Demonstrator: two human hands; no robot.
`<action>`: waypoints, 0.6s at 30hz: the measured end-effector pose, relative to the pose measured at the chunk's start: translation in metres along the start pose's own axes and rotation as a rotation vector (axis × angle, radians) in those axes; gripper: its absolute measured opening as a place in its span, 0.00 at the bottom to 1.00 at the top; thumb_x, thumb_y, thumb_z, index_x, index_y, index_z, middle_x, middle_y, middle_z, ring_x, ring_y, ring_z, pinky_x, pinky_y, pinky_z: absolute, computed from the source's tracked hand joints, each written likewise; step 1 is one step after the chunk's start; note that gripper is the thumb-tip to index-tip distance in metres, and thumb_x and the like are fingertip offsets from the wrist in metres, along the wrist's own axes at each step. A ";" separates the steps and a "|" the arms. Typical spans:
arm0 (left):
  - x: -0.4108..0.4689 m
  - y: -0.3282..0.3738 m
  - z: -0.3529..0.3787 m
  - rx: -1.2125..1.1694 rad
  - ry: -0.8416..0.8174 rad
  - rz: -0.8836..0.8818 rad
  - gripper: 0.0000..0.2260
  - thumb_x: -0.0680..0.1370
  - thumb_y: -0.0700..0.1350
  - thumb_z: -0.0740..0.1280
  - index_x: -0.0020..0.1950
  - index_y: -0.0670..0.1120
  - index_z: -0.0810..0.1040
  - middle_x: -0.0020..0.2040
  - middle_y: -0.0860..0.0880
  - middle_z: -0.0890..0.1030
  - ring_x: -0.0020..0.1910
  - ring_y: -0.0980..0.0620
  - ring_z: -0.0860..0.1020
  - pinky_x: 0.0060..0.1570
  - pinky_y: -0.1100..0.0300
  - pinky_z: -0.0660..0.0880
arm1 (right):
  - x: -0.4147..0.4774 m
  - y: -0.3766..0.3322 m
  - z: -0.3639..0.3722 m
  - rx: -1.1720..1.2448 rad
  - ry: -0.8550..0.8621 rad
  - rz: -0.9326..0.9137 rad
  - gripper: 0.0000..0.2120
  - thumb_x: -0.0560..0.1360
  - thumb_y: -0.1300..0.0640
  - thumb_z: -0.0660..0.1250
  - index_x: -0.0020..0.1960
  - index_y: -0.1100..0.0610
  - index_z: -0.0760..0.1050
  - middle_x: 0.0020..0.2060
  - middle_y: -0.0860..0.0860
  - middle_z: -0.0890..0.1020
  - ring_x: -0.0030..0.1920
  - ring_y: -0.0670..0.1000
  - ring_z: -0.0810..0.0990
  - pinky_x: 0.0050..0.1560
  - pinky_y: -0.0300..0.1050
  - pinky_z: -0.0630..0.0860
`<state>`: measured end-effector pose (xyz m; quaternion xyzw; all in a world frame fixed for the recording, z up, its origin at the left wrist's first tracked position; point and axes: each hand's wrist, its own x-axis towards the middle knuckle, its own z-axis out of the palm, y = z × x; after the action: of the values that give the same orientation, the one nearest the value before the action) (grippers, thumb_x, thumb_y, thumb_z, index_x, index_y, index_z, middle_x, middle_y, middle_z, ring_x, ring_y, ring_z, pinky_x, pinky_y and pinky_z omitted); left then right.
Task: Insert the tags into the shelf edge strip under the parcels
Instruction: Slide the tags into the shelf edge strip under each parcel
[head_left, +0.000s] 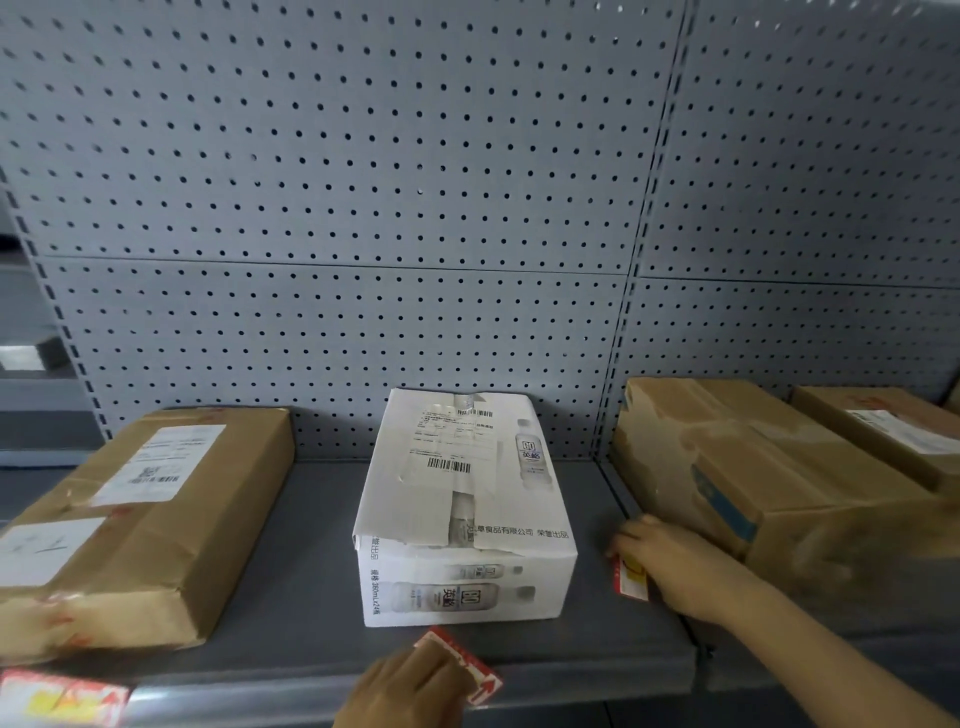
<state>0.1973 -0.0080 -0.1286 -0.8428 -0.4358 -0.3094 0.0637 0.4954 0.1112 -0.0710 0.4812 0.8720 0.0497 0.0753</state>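
A white parcel (462, 509) stands in the middle of the grey shelf (291, 613). A brown parcel (140, 519) lies to its left, another brown parcel (769, 478) to its right. My left hand (410, 686) holds a red-and-white tag (467, 665) at the shelf edge strip (249, 701), just below the white parcel. My right hand (675, 566) rests on the shelf between the white and right parcels, fingers on a second red-and-white tag (631, 577). A third tag (62, 699) sits in the strip under the left parcel.
A grey pegboard back wall (363, 208) rises behind the parcels. A further brown box (893, 431) lies at the far right. An upright post (618, 364) divides the two shelf bays.
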 end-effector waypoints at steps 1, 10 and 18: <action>0.001 0.000 -0.001 0.016 0.005 0.004 0.11 0.76 0.54 0.59 0.35 0.56 0.75 0.33 0.59 0.72 0.28 0.63 0.72 0.29 0.73 0.68 | 0.003 0.001 0.002 -0.015 -0.018 -0.001 0.25 0.74 0.68 0.61 0.68 0.51 0.67 0.64 0.49 0.71 0.63 0.50 0.69 0.57 0.43 0.70; 0.003 0.001 -0.003 0.002 0.055 0.021 0.14 0.80 0.57 0.54 0.37 0.57 0.71 0.39 0.59 0.66 0.30 0.62 0.72 0.31 0.74 0.69 | 0.011 0.008 -0.006 0.175 -0.165 -0.004 0.13 0.75 0.50 0.66 0.59 0.51 0.73 0.53 0.47 0.73 0.54 0.45 0.69 0.53 0.41 0.70; 0.001 0.002 -0.005 0.002 0.035 -0.015 0.17 0.80 0.57 0.53 0.36 0.56 0.74 0.38 0.59 0.66 0.31 0.63 0.72 0.33 0.75 0.70 | 0.018 0.005 -0.011 0.388 -0.288 0.156 0.13 0.72 0.52 0.71 0.51 0.50 0.70 0.49 0.48 0.73 0.49 0.48 0.73 0.47 0.40 0.73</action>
<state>0.1970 -0.0101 -0.1239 -0.8339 -0.4411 -0.3243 0.0699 0.4882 0.1285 -0.0606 0.5547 0.8056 -0.1821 0.1011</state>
